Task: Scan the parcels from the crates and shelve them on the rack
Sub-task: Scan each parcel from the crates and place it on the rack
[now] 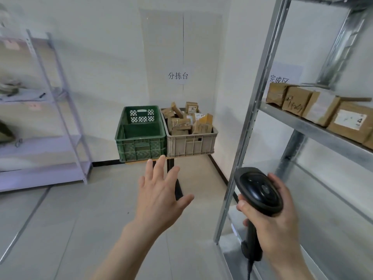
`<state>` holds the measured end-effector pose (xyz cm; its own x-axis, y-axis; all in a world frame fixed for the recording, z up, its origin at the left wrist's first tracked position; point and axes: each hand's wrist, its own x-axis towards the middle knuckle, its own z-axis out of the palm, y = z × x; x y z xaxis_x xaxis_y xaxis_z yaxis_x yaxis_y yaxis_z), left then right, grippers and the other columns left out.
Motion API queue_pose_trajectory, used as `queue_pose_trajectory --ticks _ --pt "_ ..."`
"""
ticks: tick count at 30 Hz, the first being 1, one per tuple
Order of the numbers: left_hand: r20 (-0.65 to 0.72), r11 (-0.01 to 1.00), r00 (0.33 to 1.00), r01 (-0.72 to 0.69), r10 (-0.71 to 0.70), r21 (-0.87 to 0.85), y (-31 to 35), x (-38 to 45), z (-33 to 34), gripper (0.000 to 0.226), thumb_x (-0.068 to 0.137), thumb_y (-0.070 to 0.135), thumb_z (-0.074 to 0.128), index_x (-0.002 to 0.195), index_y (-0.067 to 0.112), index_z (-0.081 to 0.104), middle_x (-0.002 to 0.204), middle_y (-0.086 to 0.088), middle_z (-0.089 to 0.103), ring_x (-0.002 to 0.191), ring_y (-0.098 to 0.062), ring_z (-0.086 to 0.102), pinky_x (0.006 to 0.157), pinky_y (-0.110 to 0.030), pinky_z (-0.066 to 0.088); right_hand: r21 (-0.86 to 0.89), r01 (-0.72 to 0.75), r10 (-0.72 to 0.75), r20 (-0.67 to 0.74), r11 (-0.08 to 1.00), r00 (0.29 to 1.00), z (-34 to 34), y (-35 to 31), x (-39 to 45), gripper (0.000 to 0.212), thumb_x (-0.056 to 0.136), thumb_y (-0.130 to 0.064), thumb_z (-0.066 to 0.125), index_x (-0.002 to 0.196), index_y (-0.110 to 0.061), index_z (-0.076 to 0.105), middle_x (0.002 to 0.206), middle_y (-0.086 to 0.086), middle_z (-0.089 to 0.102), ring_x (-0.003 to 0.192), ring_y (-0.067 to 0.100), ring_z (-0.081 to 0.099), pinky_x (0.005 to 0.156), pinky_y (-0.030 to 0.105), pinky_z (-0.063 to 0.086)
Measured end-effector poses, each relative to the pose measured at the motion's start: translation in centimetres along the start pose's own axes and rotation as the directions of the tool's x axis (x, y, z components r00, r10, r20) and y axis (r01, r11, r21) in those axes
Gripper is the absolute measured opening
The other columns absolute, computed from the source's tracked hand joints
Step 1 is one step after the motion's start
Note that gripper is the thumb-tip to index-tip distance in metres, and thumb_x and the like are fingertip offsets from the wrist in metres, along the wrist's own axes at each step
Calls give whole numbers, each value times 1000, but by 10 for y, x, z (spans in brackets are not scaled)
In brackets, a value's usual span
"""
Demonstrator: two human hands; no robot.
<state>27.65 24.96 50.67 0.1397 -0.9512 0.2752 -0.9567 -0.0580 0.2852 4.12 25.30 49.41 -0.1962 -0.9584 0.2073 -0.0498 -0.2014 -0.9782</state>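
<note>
Reaching forward, left hand [159, 196] fingers spread and empty, right hand [276, 221] wrapped round black scanner [258, 190], upright.

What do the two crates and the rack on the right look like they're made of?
Green crate and grey crate: likely moulded plastic, matte, with lattice and ribbed walls. Rack: probably galvanised steel, dull silver sheen, punched holes along its upright.

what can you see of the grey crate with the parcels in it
The grey crate is a ribbed, plastic-looking box with an open top, heaped above its rim with brown cardboard parcels, some tilted. It sits upright on a small stand by the wall, its left side against a green crate. Neither hand touches it.
</note>
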Motion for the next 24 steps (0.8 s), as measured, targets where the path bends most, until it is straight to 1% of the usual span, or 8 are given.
queue_pose_trajectory --ticks 3,6,9,12,14,17,20,24 --pt "6 999 999 -44 44 5 -34 56 -1 83 87 70 57 156 33 28 170 -5 -1 155 -34 -7 124 -48 12 -16 12 -13 -42 1000 999 53 -8 34 91 54 -34 90 132 -58 49 118 -2 73 108 29 70 96 65 53" --pt "-4 998 998 -70 70 9 -60 104 -1 85 86 70 57 157 33 27 169 -6 1 155 -35 -6 124 -50 16 -44 31 -33 -65 999 997 94 -8 66 90 53 -35 90 130 -59 50 114 -7 72 104 31 70 91 64 56" --pt "-3 997 997 -73 73 11 -81 144 0 86 86 71 56 157 34 25 169 -5 -1 155 -33 -7 124 -51 17 -27 43 -44 -51 999 998 127 0 97 91 64 -15 95 133 -54 50 118 -4 71 106 26 72 88 58 59" --pt "-2 997 997 -71 71 7 -103 183 9 85 86 71 57 156 33 27 169 -5 0 155 -34 -7 124 -52 17 -20 55 -56 -37 998 998 158 13 134 90 68 -4 91 133 -51 50 120 2 69 104 29 72 75 52 63" --pt "-5 998 998 -62 62 3 -117 210 18 85 86 70 58 156 33 28 169 -6 1 155 -35 -7 123 -53 17 -30 53 -54 -25 998 998 178 23 159 90 69 -6 92 132 -53 49 123 -1 68 109 29 69 83 56 61" --pt "1 999 999 -45 45 15 -136 255 36 84 87 72 55 157 35 25 169 -4 -2 155 -33 -9 124 -52 16 -42 38 -39 -19 998 999 207 39 201 88 68 -10 93 128 -58 50 121 -17 64 113 26 66 96 64 53" --pt "23 999 999 -32 31 44 -148 306 55 85 87 73 53 157 36 22 169 -3 -5 155 -32 -11 124 -52 13 -35 43 -42 7 998 999 230 54 251 88 69 -10 92 117 -70 48 115 -27 63 113 24 64 97 64 53" --pt "55 998 998 -21 17 67 -155 380 74 85 87 72 53 157 35 23 169 -2 -4 155 -32 -11 124 -52 14 -7 27 -27 37 1000 999 257 68 321 89 70 -6 90 104 -77 49 111 -27 64 109 22 65 95 64 54"
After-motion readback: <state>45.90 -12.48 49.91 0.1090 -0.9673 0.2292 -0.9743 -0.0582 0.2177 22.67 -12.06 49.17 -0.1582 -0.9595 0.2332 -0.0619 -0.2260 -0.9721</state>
